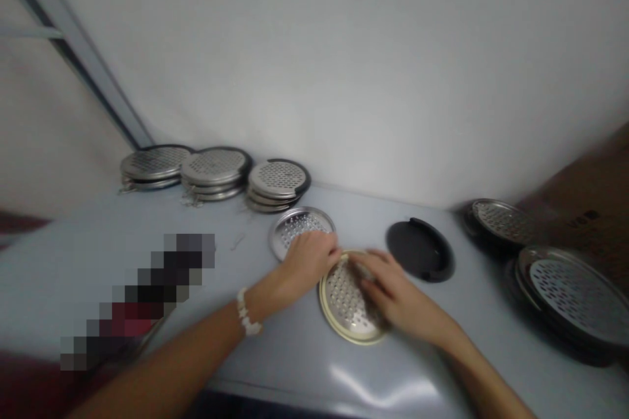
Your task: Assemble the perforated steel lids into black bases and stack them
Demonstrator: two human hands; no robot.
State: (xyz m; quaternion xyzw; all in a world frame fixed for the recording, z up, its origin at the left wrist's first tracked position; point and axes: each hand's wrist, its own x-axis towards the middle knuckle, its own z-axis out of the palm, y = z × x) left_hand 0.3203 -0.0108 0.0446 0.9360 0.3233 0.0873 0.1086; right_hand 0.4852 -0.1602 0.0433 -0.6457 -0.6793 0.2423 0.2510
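A round metal grater [350,301] with a pale yellow ring around its rim lies on the table in front of me. My left hand [310,254], with a white bracelet at the wrist, is closed at the grater's far left rim; the fingertips are partly hidden. Over the right side of the same grater is my right hand [393,288], slightly blurred, its fingers and thumb apart and resting on the top. Behind my left hand lies another round metal grater [280,236], partly covered by that hand. A round black base [415,250] with a raised curved edge sits to the right.
Stacks of round graters with black edges [160,163], [216,167], [278,178] stand along the wall. At right are more graters [501,221], [574,291] beside a brown cardboard box [584,203]. A small clip-like wire [238,241] lies left of centre. A blurred-out dark item [142,301] is nearby.
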